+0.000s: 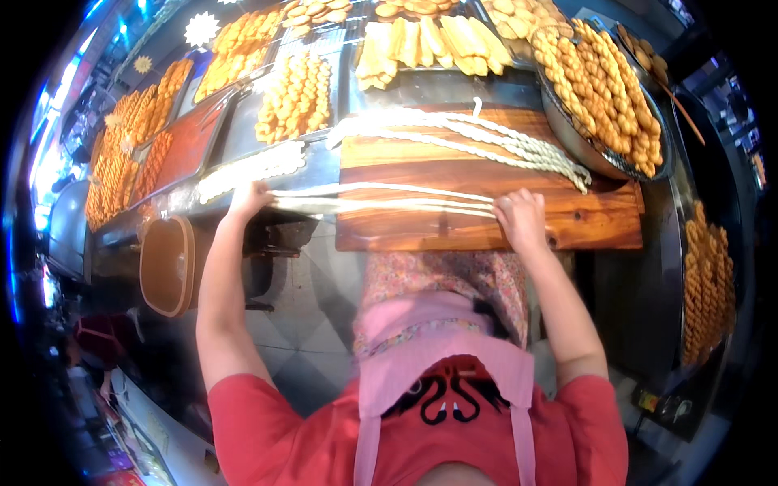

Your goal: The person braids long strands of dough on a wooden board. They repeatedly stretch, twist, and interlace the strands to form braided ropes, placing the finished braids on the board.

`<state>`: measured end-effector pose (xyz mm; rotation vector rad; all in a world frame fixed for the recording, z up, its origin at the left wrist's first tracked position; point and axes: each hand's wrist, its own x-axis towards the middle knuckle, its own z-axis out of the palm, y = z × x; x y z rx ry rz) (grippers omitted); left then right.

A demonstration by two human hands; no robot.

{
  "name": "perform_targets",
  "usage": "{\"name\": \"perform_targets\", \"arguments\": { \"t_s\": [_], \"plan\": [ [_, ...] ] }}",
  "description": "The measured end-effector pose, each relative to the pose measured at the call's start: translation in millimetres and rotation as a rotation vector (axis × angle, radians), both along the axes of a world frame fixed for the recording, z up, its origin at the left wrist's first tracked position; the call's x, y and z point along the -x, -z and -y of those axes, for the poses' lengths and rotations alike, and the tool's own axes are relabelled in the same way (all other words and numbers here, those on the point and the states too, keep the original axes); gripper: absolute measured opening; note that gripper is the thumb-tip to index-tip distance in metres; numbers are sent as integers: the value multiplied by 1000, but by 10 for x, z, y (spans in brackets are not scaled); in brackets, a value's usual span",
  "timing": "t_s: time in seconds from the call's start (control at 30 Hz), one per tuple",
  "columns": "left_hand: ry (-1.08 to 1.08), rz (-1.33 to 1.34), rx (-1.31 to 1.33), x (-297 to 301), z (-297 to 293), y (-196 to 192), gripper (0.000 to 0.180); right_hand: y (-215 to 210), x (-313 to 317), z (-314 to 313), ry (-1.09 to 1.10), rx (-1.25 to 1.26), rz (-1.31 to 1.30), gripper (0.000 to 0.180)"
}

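Several long pale dough strands stretch between my two hands, low over the front of the wooden board. At their left end, past the board's left edge, my left hand is closed on them. My right hand grips the other end above the board, its fingers bent round the strands. Behind them, twisted raw dough ropes lie across the back of the wooden board. Beside my left hand is a row of pale raw dough pieces, washed out by glare.
A large pot heaped with fried dough twists stands at the back right. Trays of golden twists and flat fried sticks line the far side. A tan bin stands left, below the counter. More brown twists lie far right.
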<state>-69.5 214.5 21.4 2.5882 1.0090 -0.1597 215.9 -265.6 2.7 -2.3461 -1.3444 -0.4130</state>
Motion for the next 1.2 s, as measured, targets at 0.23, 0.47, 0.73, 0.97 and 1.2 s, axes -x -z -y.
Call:
{"name": "perform_targets", "arguments": {
  "t_s": [0.23, 0.47, 0.73, 0.97, 1.2],
  "plan": [
    [-72, 573, -516, -386, 208, -952, 22, 188, -81, 151, -42, -225, -402, 8],
    [-167, 656, -492, -1114, 295, -2004, 27, 115, -30, 429, -63, -157, -31, 16],
    [-116, 76, 157, -750, 1082, -223, 24, -529, -756, 1711, -78, 100, -58, 9],
    [-134, 403, 711, -547, 1349, 499, 9, -178, -920, 1981, 60, 14, -601, 11],
    [-269, 346, 964, -408, 1416, -45, 11, -282, -894, 1910, 237, 74, -622, 11]
  ]
}}
